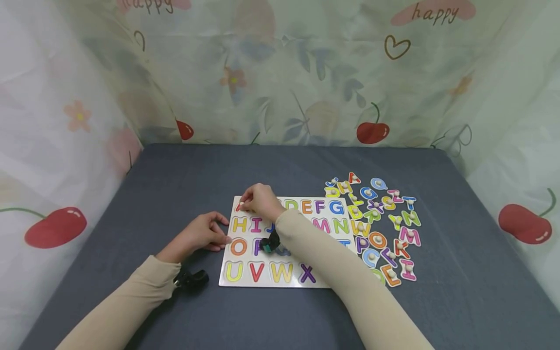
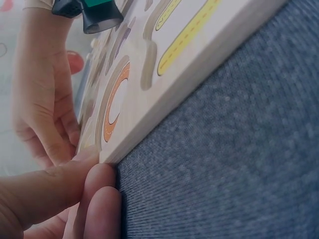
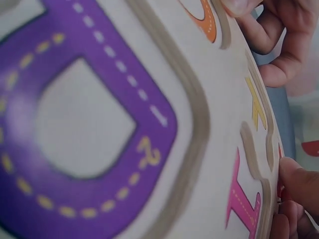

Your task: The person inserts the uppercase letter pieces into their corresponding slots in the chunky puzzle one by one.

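The right hand [image 1: 261, 199] has a narrow grip: thumb and fingertips come together on a small red piece [image 3: 284, 193] over the far left corner of the puzzle board [image 1: 280, 257]. Fingers cover most of that piece, so its full outline is hidden. The left hand [image 1: 203, 231] also has a narrow grip, at the board's left edge; its thumb lies along the top of the rim and its curled fingers press against the side.

The puzzle board is a flat, pale wooden rectangle, lying around the middle of the tabletop [image 1: 262, 316]. Its smooth face has rounded, letter-shaped recesses with tan cut walls and coloured letters printed inside. In the right wrist view a purple P [image 3: 149, 94] carries white and yellow dashed lines; in the left wrist view an orange O [image 2: 110, 117] curves near the rim.

Loose letter pieces [image 1: 410, 236] spread between the board and the tabletop's right edge, several just beside the board. They are flat, brightly coloured and pale-bordered, with round knobs [image 1: 377, 239] on top. Dark, finely woven cloth covers the tabletop; beyond its far edge hangs a wrinkled, printed curtain [image 1: 280, 73].
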Tool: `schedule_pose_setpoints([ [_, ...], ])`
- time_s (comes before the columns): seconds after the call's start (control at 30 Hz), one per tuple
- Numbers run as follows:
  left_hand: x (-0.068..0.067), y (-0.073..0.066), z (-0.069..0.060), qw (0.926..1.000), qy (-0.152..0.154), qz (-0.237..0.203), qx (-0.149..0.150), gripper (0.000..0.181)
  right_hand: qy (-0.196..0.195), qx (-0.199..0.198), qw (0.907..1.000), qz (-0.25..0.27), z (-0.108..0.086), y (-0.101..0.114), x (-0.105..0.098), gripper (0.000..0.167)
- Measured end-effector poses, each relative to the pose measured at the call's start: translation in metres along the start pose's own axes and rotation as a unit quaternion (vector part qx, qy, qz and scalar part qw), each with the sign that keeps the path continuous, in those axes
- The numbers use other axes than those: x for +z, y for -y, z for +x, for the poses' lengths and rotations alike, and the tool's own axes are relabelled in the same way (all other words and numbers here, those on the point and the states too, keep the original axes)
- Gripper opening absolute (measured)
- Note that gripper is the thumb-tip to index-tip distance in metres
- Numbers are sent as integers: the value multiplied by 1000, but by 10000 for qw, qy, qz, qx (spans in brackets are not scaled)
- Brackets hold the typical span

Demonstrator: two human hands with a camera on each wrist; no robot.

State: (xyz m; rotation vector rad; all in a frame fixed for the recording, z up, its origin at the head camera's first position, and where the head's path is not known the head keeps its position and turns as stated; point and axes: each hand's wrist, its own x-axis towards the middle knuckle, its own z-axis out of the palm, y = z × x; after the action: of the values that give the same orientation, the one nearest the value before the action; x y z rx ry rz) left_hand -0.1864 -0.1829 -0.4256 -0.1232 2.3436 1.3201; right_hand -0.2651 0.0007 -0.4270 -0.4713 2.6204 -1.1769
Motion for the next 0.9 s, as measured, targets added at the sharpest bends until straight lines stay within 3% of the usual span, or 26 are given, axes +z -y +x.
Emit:
schedule_pose_setpoints([
  [0.37, 0, 0, 1, 10000, 36, 8, -4, 53, 290, -2, 9995, -126, -1, 7, -6, 13],
  [0.53, -1, 0, 1, 10000, 35, -8, -57, 52, 306, -64, 9995, 90, -6, 6, -14, 21],
  [0.7, -1, 0, 2, 10000, 24, -20, -93, 53, 208, -112, 9987, 446, -15, 2, -35, 29],
  [0.9, 0, 0, 2, 9999, -46, -4, -98, 53, -75, -59, 9973, 732, -35, -13, -74, 34],
])
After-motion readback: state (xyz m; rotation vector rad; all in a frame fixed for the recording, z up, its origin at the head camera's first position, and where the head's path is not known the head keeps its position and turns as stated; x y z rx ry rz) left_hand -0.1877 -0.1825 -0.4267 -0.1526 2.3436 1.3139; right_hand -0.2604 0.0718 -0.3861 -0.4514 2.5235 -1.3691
